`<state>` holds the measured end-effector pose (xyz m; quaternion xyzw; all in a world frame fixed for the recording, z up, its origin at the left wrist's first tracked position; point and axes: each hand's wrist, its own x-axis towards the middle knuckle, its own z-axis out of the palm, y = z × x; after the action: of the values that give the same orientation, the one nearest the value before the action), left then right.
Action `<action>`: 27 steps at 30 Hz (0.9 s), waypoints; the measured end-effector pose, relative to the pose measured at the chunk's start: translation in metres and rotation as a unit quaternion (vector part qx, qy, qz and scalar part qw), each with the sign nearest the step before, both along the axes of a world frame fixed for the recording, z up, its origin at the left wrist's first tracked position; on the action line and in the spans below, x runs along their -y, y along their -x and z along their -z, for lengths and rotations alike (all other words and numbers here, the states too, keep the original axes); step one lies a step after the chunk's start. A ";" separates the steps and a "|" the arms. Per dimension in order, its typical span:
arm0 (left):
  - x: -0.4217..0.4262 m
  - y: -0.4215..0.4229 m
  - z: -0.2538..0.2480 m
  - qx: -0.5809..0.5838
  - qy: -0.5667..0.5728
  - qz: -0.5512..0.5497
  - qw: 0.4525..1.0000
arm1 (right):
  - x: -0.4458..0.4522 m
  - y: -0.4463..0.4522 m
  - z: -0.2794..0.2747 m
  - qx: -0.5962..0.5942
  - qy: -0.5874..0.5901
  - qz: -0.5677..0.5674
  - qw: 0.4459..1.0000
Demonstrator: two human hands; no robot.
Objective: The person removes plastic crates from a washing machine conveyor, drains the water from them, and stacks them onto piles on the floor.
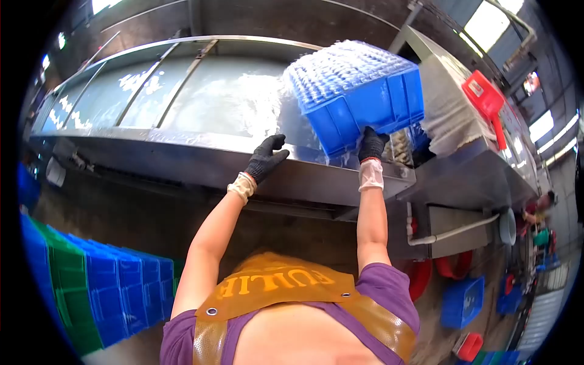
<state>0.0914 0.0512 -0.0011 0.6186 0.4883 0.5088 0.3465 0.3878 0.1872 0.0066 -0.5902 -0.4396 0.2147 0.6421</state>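
Observation:
A blue plastic crate (365,112) is tilted over the right end of a long metal water trough (213,141), with water streaming over its side. My right hand (372,146), in a black glove, has its fingers wrapped on the crate's lower edge, partly hidden by it. To the left, my left hand (266,158), also gloved in black, is off the crate above the trough's front rim, its fingers apart and holding nothing. Below the crate's right part, some pale ridged items (400,149) show at the trough's end.
A red scoop (486,100) lies on the metal counter at the right, beside a pale cloth (453,109). Stacked blue and green crates (121,277) stand at lower left. A blue crate (463,302) and red tubs are on the floor at lower right. A person is far right.

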 end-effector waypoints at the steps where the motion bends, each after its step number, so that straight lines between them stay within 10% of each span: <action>1: 0.014 0.009 -0.001 0.066 -0.002 -0.009 0.998 | 0.050 0.046 -0.080 -0.067 0.039 0.048 0.996; 10: 0.139 0.111 -0.078 0.139 -0.096 -0.153 0.974 | 0.070 0.176 -0.143 0.213 -0.105 -0.157 0.959; 17: 0.209 0.185 -0.154 -0.289 -0.313 -0.369 0.826 | 0.153 0.262 -0.143 0.348 -0.288 -0.201 0.869; 21: 0.214 0.210 -0.117 -0.310 -0.229 -0.412 0.826 | 0.201 0.286 -0.133 0.394 -0.442 -0.288 0.753; 27: 0.246 0.177 -0.034 -0.107 -0.200 -0.485 0.845 | 0.226 0.291 -0.129 0.518 -0.355 -0.407 0.664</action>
<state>-0.0861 -0.1944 0.0329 0.4099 0.6476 0.6290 -0.1302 0.0973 -0.0392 0.1356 -0.0961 -0.9404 -0.0579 0.3210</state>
